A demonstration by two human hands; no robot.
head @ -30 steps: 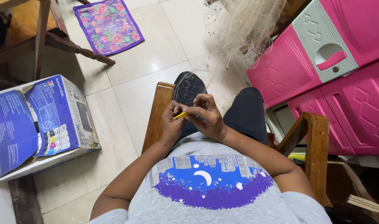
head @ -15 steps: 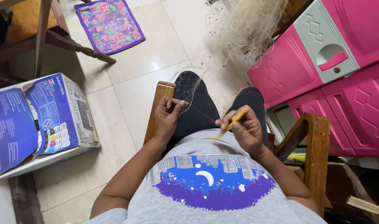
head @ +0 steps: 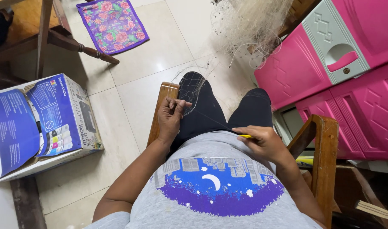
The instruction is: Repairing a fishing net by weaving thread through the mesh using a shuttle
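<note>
I sit in a wooden chair (head: 325, 140) looking down at my lap. My left hand (head: 170, 118) pinches a piece of fine pale fishing net (head: 194, 91) over my left knee. A taut thread runs from that pinch across my dark trousers to my right hand (head: 261, 142). My right hand grips a thin yellow netting needle (head: 246, 136) low over my right thigh, close to my belly. The bulk of the net (head: 251, 25) hangs in a pale tangle ahead of my knees.
A pink plastic cabinet (head: 329, 63) with a grey panel stands at right. A blue and white cardboard box (head: 41, 123) sits on the tiled floor at left. A floral mat (head: 113, 25) lies beyond, beside dark wooden furniture legs (head: 83, 48).
My hands were together at the net a second ago. My right hand has since drawn the yellow needle back toward my belly, pulling the thread taut, while my left hand stayed on the net.
</note>
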